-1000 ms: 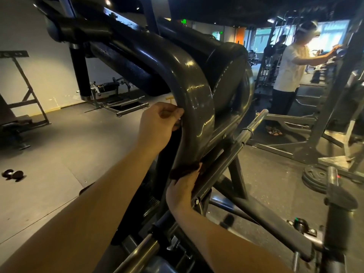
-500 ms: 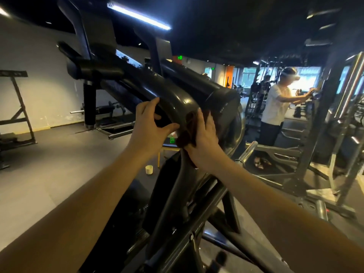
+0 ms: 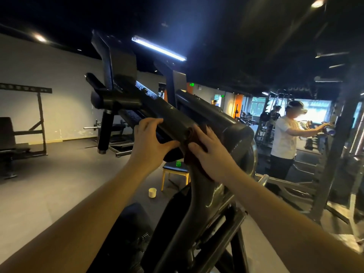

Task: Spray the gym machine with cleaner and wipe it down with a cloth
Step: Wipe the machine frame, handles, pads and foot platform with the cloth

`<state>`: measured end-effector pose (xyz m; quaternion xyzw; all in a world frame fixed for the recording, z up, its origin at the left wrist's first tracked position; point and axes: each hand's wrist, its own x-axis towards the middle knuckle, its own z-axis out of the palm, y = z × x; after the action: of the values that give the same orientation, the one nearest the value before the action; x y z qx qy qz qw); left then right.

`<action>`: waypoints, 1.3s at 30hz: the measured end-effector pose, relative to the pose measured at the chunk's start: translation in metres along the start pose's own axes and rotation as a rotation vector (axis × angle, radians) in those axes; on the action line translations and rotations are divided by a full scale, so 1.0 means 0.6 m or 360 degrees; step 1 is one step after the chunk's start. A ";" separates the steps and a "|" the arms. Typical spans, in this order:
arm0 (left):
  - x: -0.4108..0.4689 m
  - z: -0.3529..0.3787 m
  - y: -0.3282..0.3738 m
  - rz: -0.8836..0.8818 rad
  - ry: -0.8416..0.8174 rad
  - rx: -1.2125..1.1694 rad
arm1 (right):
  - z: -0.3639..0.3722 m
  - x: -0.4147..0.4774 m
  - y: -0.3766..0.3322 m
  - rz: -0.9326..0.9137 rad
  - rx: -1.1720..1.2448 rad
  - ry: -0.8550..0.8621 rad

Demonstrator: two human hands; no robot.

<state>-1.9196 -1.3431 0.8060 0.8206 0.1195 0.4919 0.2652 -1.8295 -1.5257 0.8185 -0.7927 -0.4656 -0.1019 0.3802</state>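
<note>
The gym machine's dark curved frame arm (image 3: 169, 117) runs from upper left down to the centre. My left hand (image 3: 149, 140) grips this arm from the left, fingers over its top and thumb underneath. My right hand (image 3: 208, 148) lies with spread, straight fingers on a dark brown cloth (image 3: 189, 157) and presses it against the bend of the arm. Most of the cloth is hidden under the palm. A small green bottle (image 3: 178, 163) stands on a chair (image 3: 175, 171) behind the machine; whether it is the cleaner I cannot tell.
A white cup (image 3: 152, 192) sits on the grey floor near the chair. A person in a white shirt (image 3: 283, 140) stands at a rack on the right. A black rack (image 3: 40, 119) and bench stand by the left wall. A second padded roller (image 3: 216, 117) lies just right of my hands.
My right hand slid the cloth up from the low end of the curved arm to its upper bend. My left hand moved up with it, and the view tilted upward.
</note>
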 end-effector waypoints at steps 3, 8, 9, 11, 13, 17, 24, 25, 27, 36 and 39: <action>0.021 -0.008 -0.002 -0.0099 -0.0087 0.0082 | -0.026 0.081 -0.043 0.0023 0.0034 -0.0231; 0.027 -0.013 0.000 -0.0131 -0.0148 0.0026 | -0.029 0.168 -0.089 0.0101 0.0118 -0.0372; 0.026 -0.014 0.000 -0.0123 -0.0144 0.0017 | -0.027 0.170 -0.092 0.0103 0.0107 -0.0366; 0.025 -0.014 -0.002 -0.0109 -0.0135 0.0020 | -0.027 0.147 -0.087 0.0065 0.0087 -0.0334; 0.025 -0.012 -0.004 -0.0101 -0.0120 -0.0002 | -0.027 0.099 -0.073 -0.0034 0.0014 -0.0285; 0.020 -0.009 -0.013 -0.0049 -0.0197 0.0021 | -0.020 -0.003 -0.032 -0.0104 0.0043 -0.0054; 0.038 -0.021 -0.040 0.0076 -0.0050 -0.0016 | 0.001 0.077 -0.052 -0.0061 -0.0352 -0.0083; 0.042 -0.027 -0.041 0.0094 -0.0057 0.0030 | 0.001 0.100 -0.065 -0.0033 -0.0378 -0.0109; 0.051 -0.043 -0.044 0.0132 -0.0029 0.0217 | -0.003 0.138 -0.090 0.0021 -0.0416 -0.0212; 0.117 -0.156 -0.053 0.0036 0.0495 0.1011 | 0.024 0.031 -0.071 -0.0208 -0.1197 -0.0179; 0.133 -0.171 -0.068 -0.0031 0.0456 0.1061 | 0.017 0.066 -0.093 -0.0241 -0.1183 -0.0225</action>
<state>-1.9673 -1.2397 0.8814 0.7835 0.3171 0.5334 -0.0318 -1.8552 -1.4771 0.8601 -0.8448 -0.4792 -0.2367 0.0252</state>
